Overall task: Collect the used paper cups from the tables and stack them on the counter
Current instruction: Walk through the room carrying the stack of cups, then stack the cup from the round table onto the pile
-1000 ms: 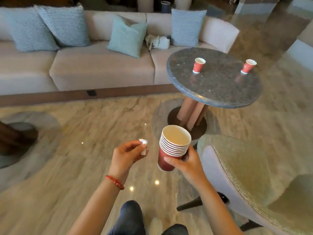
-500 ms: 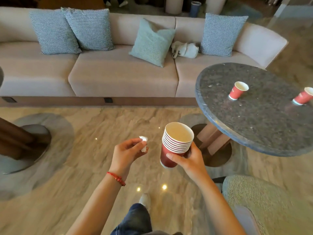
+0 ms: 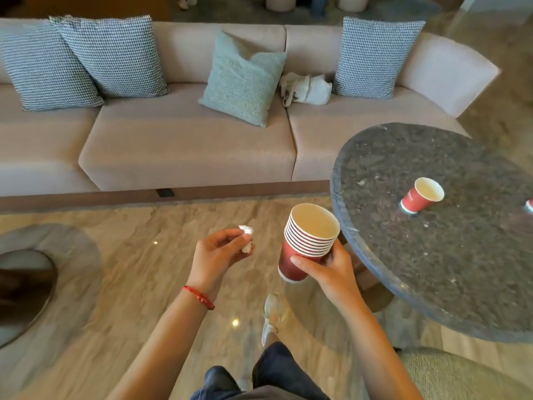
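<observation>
Cups are what you are gathering, and beyond them the beige sofa [image 3: 184, 145] with its cushions spans the far side. Your round stone table [image 3: 450, 255] sits to the right, carrying one upright red paper cup [image 3: 422, 195] and the edge of another cup [image 3: 530, 205] at the frame's border. Your right hand [image 3: 331, 269] grips the nested cup stack [image 3: 307, 241] above the floor, just beside the table's rim. Your left hand [image 3: 216, 255] pinches a crumpled white tissue [image 3: 246, 238].
</observation>
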{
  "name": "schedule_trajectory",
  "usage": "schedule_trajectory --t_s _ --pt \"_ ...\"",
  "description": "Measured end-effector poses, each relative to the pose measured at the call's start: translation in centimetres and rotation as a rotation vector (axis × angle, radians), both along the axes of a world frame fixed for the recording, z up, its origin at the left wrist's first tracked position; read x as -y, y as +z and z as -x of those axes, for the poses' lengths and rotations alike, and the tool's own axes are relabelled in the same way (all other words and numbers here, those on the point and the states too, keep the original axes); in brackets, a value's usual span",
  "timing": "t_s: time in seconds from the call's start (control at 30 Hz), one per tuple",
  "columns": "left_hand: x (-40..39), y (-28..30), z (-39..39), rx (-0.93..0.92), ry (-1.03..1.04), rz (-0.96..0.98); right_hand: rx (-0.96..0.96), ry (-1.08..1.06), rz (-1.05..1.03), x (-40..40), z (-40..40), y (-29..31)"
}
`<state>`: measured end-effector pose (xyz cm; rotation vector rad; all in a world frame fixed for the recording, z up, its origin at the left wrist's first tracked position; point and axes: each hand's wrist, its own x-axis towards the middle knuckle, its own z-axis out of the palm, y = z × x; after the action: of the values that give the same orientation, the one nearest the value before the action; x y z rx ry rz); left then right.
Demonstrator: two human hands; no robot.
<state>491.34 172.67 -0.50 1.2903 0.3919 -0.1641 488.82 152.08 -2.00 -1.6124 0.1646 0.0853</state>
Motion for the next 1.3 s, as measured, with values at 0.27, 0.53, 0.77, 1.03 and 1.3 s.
schedule_trajectory --t_s 0.27,0.53,0.77,1.03,1.3 --pt "5.2 1.7 -12.7 0.021 -0.021 -0.012 0.052 -0.026 0.006 4.3 -12.9 0.9" --pt "9.4 2.4 -22.1 0.019 -0.144 -0.022 0.015 -0.123 0.003 7.0 -20.5 1.1" --pt "14.3 0.9 -30.3 0.011 -0.414 -0.037 -0.003 -0.385 0.023 9.8 -23.4 -0.6" --pt "20.9 1.4 -37.5 0.026 -0.770 -0.004 0.003 -0.817 0.054 12.1 -24.5 0.9" --pt "26.5 1.6 -38.0 0.000 -1.056 -0.035 0.006 -1.133 0.064 12.9 -22.0 2.0"
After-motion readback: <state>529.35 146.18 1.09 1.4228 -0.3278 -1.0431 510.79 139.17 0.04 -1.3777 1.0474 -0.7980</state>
